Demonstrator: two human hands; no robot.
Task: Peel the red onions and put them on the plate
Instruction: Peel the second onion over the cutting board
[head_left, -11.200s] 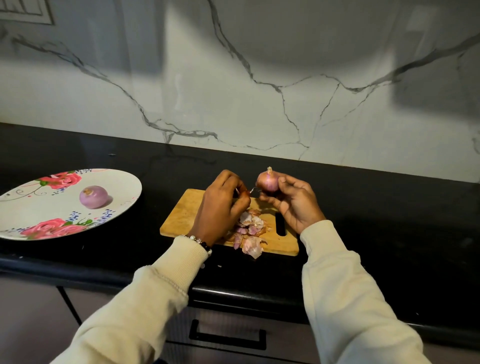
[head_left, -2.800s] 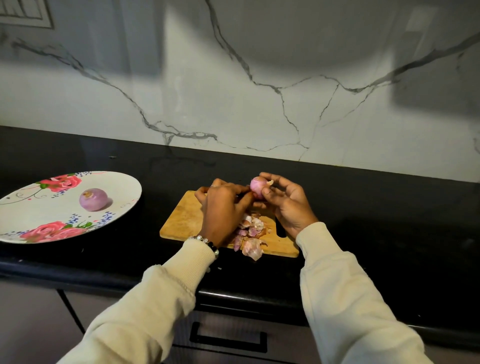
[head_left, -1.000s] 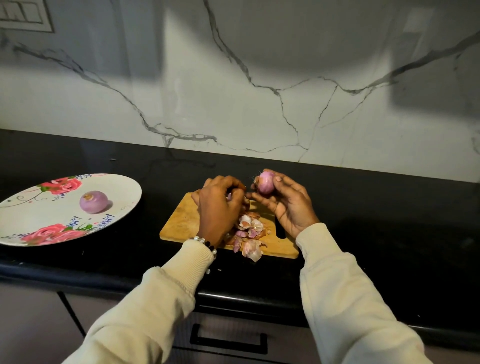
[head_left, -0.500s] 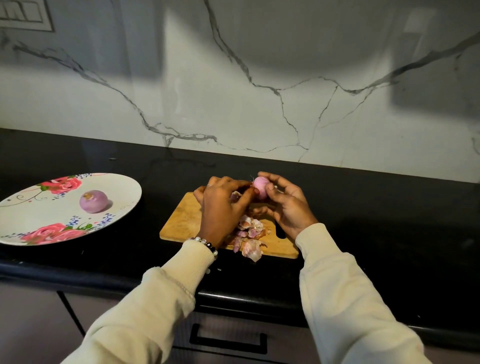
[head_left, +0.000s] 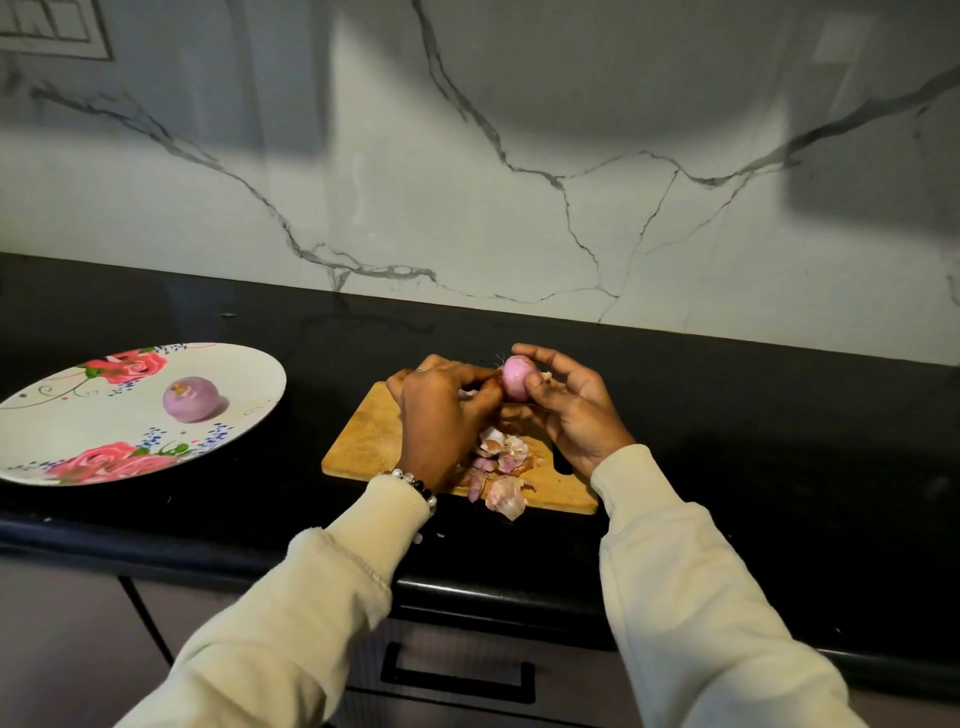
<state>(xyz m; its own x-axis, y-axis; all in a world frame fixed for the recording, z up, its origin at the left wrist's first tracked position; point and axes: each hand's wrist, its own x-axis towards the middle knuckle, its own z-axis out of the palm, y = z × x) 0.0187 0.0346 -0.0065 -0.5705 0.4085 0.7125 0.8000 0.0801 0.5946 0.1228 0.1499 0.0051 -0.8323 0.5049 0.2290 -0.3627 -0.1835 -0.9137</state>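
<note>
One small red onion (head_left: 517, 376) sits in your right hand (head_left: 569, 415), fingers curled round it above the far edge of the cutting board (head_left: 371, 439), while your left hand (head_left: 441, 408) pinches at its skin. It looks light, firm and probably slick once bared, so hold it round the middle; its root-hair end points left and away, axis roughly level. Another peeled onion (head_left: 188, 398) lies mid-plate (head_left: 67, 431), at the counter's left.
</note>
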